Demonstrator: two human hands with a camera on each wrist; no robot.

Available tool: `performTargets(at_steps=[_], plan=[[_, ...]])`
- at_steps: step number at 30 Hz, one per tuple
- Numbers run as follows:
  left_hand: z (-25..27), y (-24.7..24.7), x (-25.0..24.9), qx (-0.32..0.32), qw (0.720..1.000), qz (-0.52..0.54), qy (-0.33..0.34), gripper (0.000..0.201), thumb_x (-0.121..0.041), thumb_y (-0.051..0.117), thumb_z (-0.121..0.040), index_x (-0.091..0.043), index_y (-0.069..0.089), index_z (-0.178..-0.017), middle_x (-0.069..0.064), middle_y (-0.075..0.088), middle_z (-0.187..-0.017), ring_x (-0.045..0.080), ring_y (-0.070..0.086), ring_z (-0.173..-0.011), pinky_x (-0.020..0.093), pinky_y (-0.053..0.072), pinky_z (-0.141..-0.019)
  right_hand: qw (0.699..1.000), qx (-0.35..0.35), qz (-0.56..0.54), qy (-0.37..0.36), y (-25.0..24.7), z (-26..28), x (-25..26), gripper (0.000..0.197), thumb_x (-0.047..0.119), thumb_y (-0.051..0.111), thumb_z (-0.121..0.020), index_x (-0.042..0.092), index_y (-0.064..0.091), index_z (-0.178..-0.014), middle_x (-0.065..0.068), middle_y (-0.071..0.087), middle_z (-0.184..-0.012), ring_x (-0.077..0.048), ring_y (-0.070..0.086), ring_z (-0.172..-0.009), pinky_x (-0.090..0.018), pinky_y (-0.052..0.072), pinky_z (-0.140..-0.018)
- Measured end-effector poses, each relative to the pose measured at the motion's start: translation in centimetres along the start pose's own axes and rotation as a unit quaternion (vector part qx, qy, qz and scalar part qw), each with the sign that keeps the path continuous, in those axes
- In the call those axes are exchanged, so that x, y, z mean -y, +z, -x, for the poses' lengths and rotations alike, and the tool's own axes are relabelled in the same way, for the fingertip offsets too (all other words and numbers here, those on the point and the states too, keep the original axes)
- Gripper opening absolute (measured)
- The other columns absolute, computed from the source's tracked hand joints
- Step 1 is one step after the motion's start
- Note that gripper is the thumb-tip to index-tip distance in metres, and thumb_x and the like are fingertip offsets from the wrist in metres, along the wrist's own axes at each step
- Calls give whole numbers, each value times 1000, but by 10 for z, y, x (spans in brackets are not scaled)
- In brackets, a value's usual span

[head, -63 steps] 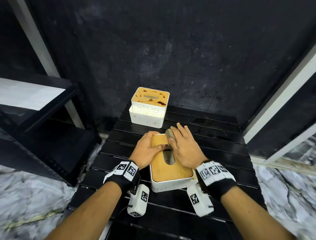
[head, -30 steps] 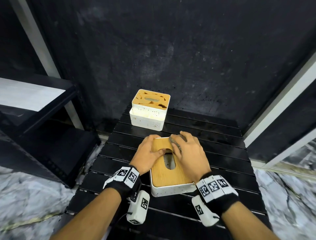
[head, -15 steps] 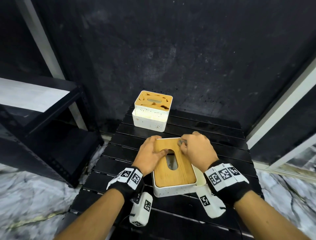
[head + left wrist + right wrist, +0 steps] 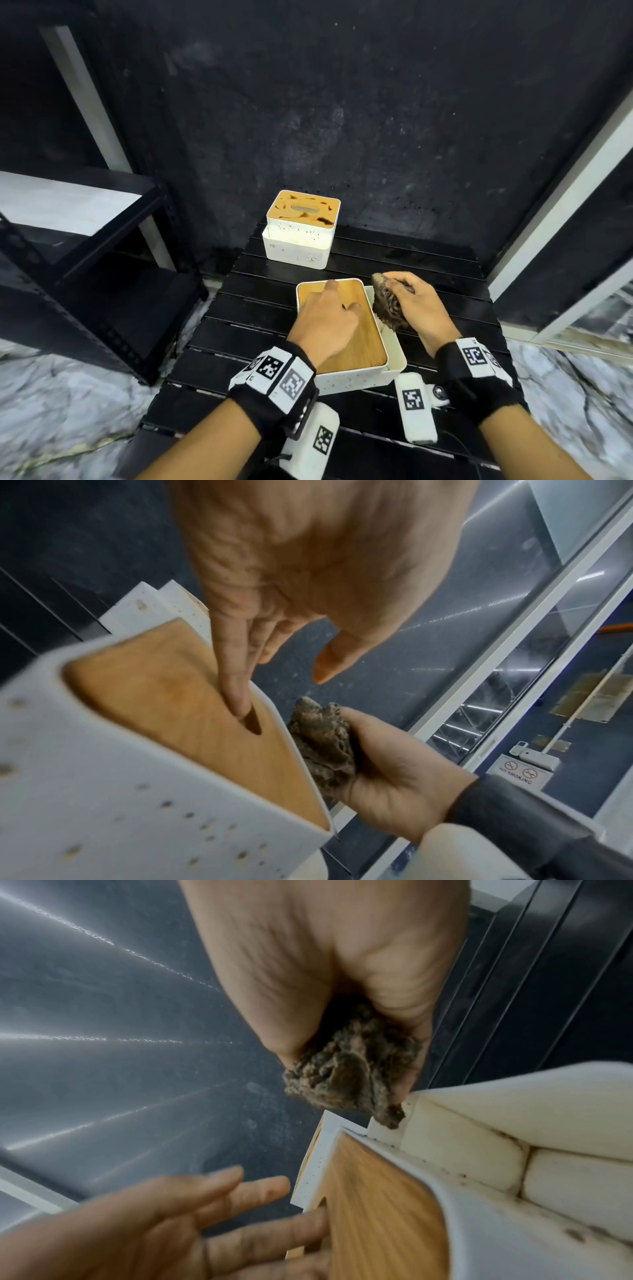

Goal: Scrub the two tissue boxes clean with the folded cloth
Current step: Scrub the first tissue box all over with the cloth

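The near tissue box (image 4: 359,373), white with a wood lid (image 4: 164,696), lies on the black slatted table. My left hand (image 4: 337,298) rests flat on that lid, one fingertip (image 4: 240,707) dipped into the lid's slot. My right hand (image 4: 397,291) grips the crumpled dirty brown cloth (image 4: 387,305), held just off the box's right edge above its cream side compartment (image 4: 455,1145). In the right wrist view the cloth (image 4: 349,1074) hangs from my fingers over the box's corner. The far tissue box (image 4: 301,236) stands at the table's back, dark stains on its lid.
The slatted table (image 4: 428,260) ends at a dark wall behind. A black shelf rack (image 4: 102,240) stands at the left, a white frame (image 4: 548,212) at the right. Marble floor shows on both sides of the table.
My right hand has lifted the cloth off the lid and moved it to the box's right side. My left hand has slid from the lid's left edge onto its middle, over the slot.
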State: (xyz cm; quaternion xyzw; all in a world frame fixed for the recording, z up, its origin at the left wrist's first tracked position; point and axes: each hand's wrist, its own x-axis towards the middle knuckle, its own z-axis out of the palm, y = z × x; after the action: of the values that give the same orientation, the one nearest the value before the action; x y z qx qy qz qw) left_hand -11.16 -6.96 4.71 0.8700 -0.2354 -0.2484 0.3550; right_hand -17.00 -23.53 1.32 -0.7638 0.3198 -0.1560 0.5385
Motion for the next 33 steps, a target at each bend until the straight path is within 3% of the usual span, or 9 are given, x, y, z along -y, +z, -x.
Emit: performTargets(at_steps=[3, 5, 8, 10, 14, 18, 25, 29, 33], plan=[[-3, 6, -15, 49, 997, 48, -44, 74, -39, 47, -103, -17, 5, -161, 15, 50, -148, 32, 53, -130, 37, 41, -108, 1000, -10, -27, -7, 5, 0, -7, 14, 33, 55, -91, 37, 68, -95, 9, 68, -104, -11, 64, -98, -38, 54, -88], [-4, 10, -20, 44, 988, 135, -67, 77, -33, 48, -103, -19, -2, -161, 12, 48, -149, 28, 53, -128, 33, 39, -104, 999, -17, -34, -12, 7, 2, -9, 14, 32, 55, -92, 37, 67, -97, 11, 69, -102, -10, 64, -98, -36, 54, -88], [-3, 14, -20, 6, 974, 215, -64, 76, -24, 48, -103, -25, -3, -159, -5, 55, -102, 10, 54, -79, 29, 38, -86, 997, -26, -66, -8, 5, 5, -10, 14, 31, 55, -93, 37, 67, -98, 8, 69, -102, -11, 65, -97, -39, 55, -87], [-4, 14, -20, -11, 973, 221, -62, 75, -24, 48, -104, -28, -4, -158, -9, 50, -85, 7, 49, -71, 29, 37, -83, 995, -28, -100, -4, 2, 8, -6, 13, 31, 57, -92, 35, 68, -97, 5, 69, -103, -13, 66, -97, -41, 55, -87], [-8, 13, -18, -50, 966, 249, -44, 71, -31, 47, -104, -35, -1, -157, 7, 60, -115, 25, 57, -100, 32, 41, -93, 989, -59, -136, -30, -12, 10, 9, 11, 36, 58, -91, 36, 68, -97, 6, 69, -105, -14, 65, -100, -42, 54, -89], [-12, 12, -12, -110, 958, 265, -19, 63, -40, 46, -103, -45, 6, -152, 15, 64, -121, 34, 60, -111, 45, 42, -104, 985, -93, -119, -80, -28, 9, 29, 13, 40, 58, -89, 40, 66, -100, 8, 67, -108, -14, 63, -103, -45, 52, -91], [-7, 12, 6, -188, 919, 345, 38, 49, -40, 44, -105, -48, 25, -148, -26, 49, -101, 12, 51, -101, 31, 35, -92, 985, -73, 9, -158, -26, 26, 35, 18, 31, 55, -94, 37, 64, -108, 19, 65, -107, 2, 59, -100, -27, 49, -93], [-2, 11, 16, -203, 895, 396, 38, 39, -40, 47, -104, -52, 37, -140, -26, 52, -104, -1, 54, -98, 30, 39, -90, 979, -37, 59, -190, -9, 44, 23, 24, 29, 54, -94, 32, 61, -118, 16, 63, -113, 5, 57, -103, -15, 47, -89], [-4, 4, 32, -221, 879, 420, 40, 27, -40, 54, -99, -51, 51, -124, -15, 62, -115, 11, 58, -113, 38, 46, -98, 973, -32, 79, -213, 11, 68, 15, 26, 28, 54, -95, 33, 61, -119, 16, 61, -118, 7, 54, -108, -9, 41, -92]])
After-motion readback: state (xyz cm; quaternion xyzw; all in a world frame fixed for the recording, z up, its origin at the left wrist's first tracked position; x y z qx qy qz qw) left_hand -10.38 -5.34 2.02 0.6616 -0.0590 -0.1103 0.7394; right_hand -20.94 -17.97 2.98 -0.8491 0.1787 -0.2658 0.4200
